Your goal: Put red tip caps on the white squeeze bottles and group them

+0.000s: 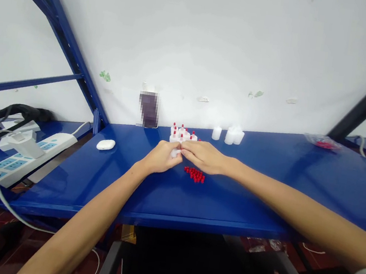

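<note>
My left hand (164, 157) is closed around a small white plastic bottle (175, 153), most of it hidden by the fingers. My right hand (205, 156) meets it at the bottle's top, fingers together and bent down; what they pinch is hidden. Just behind both hands stands a cluster of white dropper bottles (175, 137) with red tips, partly covered by the hands. On the table in front of my right hand lies a loose pile of small red caps (195, 174).
Several white bottles without red tips (230, 135) stand by the wall on the blue table (173, 203). A white earbud case (105, 144) lies left, a blurred-out phone (149, 110) leans on the wall. A bag of red pieces (323, 143) lies right, power strips (35, 157) far left.
</note>
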`<state>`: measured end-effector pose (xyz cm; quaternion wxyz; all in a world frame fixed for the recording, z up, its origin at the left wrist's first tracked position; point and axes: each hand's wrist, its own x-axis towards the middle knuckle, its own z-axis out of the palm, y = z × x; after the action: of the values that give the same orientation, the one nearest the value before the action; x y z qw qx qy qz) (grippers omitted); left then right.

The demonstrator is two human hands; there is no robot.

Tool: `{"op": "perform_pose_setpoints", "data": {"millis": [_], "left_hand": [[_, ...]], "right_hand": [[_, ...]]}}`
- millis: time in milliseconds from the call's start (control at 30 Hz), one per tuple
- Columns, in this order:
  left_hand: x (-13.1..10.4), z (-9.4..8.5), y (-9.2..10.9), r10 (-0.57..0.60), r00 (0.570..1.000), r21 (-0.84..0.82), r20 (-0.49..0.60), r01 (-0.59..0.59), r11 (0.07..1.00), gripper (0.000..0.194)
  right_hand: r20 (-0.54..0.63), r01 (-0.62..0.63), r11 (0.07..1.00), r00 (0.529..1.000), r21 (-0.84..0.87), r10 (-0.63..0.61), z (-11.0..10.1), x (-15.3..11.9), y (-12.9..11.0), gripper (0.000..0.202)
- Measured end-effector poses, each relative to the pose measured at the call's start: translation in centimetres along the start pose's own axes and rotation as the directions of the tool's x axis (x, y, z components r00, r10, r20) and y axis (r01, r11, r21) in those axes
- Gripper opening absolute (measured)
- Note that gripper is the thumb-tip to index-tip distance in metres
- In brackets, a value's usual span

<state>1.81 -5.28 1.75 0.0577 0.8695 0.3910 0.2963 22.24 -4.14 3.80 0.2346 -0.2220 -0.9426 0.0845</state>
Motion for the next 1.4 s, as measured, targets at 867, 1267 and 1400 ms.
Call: {"op": "perform_pose_setpoints", "data": {"millis": [867, 1267, 1400], "left_hand": [[-0.4, -0.9, -1.6, -0.069, 0.994, 0.018, -0.082, 0.071, 0.997, 0.023], [-0.5, -0.7, -1.1, -0.071, 0.997, 0.067, 0.027, 0.069, 0.995, 0.021], [-0.5, -0.5, -0.9, -0.068, 0.996, 0.065, 0.060, 0.064, 0.996, 0.019]], "right_hand": [[0.024, -0.580, 0.814, 0.814, 0.023, 0.580, -4.8, 0.8, 6.3, 0.034], [0.156, -0.229, 0.973, 0.962, 0.018, 0.223, -2.4, -4.6, 3.9, 0.011], [0.235, -0.145, 0.987, 0.964, 0.066, 0.126, -1.3, -5.7, 1.8, 0.022]]}}
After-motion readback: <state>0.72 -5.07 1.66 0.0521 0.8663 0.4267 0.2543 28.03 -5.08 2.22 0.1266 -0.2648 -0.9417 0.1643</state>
